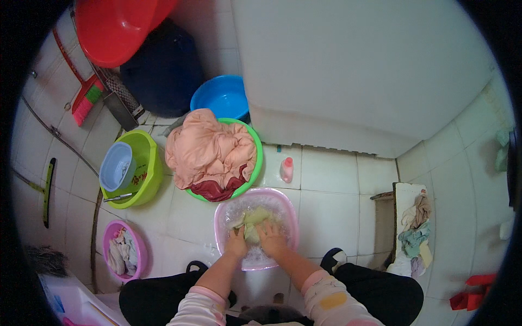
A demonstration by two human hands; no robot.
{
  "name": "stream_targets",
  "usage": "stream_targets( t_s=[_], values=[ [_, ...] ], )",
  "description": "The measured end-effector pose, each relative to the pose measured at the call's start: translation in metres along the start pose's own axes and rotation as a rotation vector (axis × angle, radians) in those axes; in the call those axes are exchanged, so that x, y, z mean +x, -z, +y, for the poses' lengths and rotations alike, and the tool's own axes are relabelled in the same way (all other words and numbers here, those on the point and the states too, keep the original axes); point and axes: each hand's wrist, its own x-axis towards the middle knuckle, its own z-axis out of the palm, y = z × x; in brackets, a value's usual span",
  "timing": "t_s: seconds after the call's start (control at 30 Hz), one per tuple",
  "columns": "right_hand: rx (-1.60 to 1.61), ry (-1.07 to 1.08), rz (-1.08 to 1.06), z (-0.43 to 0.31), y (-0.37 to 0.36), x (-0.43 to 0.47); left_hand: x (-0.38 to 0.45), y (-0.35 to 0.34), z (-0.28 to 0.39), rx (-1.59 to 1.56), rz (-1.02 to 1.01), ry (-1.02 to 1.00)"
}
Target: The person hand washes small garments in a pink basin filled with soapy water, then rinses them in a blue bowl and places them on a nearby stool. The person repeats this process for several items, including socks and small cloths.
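Observation:
A pink plastic basin [292, 212] of sudsy water stands on the tiled floor between my feet. In it lies a wet yellow-green cloth [257, 218], bunched up among the foam. My left hand [236, 243] reaches into the basin at the cloth's near left side, its fingertips partly hidden. My right hand [272, 239] lies on the cloth's near right part with the fingers spread over it. Both hands touch the cloth, but whether either grips it is not clear. A pink bottle [287, 170] stands on the floor beyond the basin.
Just beyond sits a green basin [257, 163] heaped with a peach padded garment [212, 146]. Left are a lime basin [149, 171] and a smaller pink basin [142, 254] of clothes. A blue basin [222, 98] and white appliance [359, 73] stand behind; cloths [416, 232] lie right.

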Motion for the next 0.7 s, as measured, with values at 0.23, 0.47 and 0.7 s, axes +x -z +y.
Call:
stream_targets(
  t_s=[0.23, 0.47, 0.7],
  values=[
    [1.226, -0.268, -0.042, -0.015, 0.039, 0.043, 0.057, -0.03, -0.02, -1.342, -0.187, 0.596],
    [0.912, 0.213, 0.198, -0.103, 0.085, 0.008, 0.06, 0.022, 0.007, -1.99, -0.552, 0.362],
    [0.518, 0.002, 0.11, -0.057, 0.071, 0.04, 0.042, 0.048, 0.047, -1.946, -0.374, 0.357]
  ],
)
